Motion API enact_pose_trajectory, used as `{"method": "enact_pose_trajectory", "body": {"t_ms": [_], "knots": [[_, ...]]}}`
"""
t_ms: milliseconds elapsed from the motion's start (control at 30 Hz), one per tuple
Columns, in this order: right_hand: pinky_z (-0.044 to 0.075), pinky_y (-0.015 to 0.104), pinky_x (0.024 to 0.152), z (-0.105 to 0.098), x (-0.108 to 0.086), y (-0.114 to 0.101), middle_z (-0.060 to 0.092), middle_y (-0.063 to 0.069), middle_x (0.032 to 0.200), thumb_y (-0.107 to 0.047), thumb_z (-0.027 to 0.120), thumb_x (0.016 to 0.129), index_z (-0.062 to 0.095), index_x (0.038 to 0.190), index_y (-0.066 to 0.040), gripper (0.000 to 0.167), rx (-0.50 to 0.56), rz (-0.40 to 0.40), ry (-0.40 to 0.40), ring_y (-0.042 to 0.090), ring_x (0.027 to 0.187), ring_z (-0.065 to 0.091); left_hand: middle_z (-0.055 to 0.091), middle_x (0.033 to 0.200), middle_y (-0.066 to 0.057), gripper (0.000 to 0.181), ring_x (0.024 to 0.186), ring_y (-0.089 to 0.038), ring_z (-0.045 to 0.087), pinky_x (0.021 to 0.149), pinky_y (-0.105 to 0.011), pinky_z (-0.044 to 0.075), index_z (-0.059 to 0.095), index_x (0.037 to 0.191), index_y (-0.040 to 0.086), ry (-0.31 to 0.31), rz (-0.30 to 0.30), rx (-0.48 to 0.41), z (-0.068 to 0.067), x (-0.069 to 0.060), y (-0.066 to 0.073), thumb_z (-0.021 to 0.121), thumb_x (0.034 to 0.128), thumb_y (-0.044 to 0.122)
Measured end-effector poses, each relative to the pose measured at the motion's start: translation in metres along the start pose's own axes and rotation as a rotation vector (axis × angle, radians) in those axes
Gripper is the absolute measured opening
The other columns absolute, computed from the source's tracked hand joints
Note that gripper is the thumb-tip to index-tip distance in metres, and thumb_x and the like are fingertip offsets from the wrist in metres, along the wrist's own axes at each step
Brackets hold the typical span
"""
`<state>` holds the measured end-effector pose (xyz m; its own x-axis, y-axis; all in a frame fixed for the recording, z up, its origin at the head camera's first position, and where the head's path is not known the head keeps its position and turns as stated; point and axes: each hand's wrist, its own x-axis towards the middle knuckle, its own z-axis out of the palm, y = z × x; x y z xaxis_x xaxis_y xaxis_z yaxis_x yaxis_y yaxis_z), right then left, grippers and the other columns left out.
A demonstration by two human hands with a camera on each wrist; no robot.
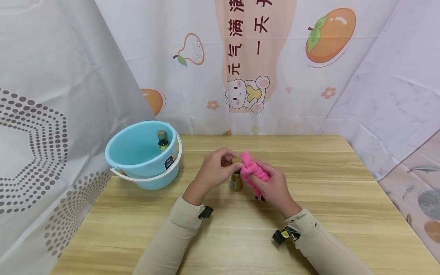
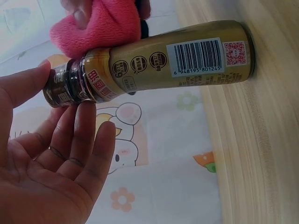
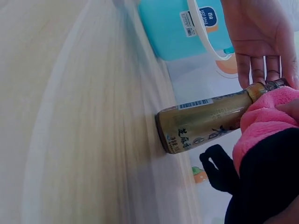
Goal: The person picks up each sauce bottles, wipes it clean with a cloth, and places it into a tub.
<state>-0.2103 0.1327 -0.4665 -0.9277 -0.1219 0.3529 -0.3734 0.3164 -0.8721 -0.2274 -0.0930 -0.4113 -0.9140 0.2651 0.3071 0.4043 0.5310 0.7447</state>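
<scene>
A gold sesame oil bottle (image 1: 236, 183) with a dark cap (image 2: 60, 86) stands upright on the wooden table. My left hand (image 1: 214, 170) pinches it by the cap, thumb on one side and fingers on the other, as the left wrist view shows. A fluffy pink cloth (image 1: 253, 173) is bunched in my right hand (image 1: 276, 190) and lies against the bottle's neck and shoulder. Black material (image 3: 266, 179) hangs from the cloth in the right wrist view. The bottle's barcode label (image 2: 197, 57) faces the left wrist camera.
A light blue bucket (image 1: 154, 182) with a white handle (image 1: 151, 178) stands at the back left of the table (image 1: 326, 214). Inside it is another bottle (image 1: 162, 141), dark with a gold-brown cap. A printed curtain (image 1: 206, 91) hangs behind the table's back edge.
</scene>
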Motion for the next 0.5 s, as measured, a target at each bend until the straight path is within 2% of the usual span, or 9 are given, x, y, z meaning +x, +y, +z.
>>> {"method": "enact_pose_trajectory", "body": {"t_ms": [267,500], "knots": [[0.059,0.030,0.057,0.0009,0.0000,0.0029,0.076,0.006,0.098,-0.031,0.083,0.090,0.073,0.129,-0.017,0.043,-0.019,0.016,-0.030,0.019,0.071,0.066,0.069,0.093,0.002,0.037,0.084,-0.011,0.067,0.078,-0.029,0.060,0.069,0.114,0.011,0.007,0.001,0.002,0.0009,0.0003,-0.0016,0.080,0.0918,0.040],[0.057,0.031,0.054,0.0015,-0.0004,0.0086,0.072,0.004,0.091,-0.030,0.085,0.088,0.075,0.124,-0.024,0.037,-0.049,0.082,-0.097,0.018,0.066,0.064,0.069,0.094,0.001,0.036,0.085,-0.012,0.067,0.079,-0.029,0.060,0.069,0.113,0.012,0.010,0.011,0.010,0.0012,-0.0007,-0.0004,0.080,0.0920,0.039]]}}
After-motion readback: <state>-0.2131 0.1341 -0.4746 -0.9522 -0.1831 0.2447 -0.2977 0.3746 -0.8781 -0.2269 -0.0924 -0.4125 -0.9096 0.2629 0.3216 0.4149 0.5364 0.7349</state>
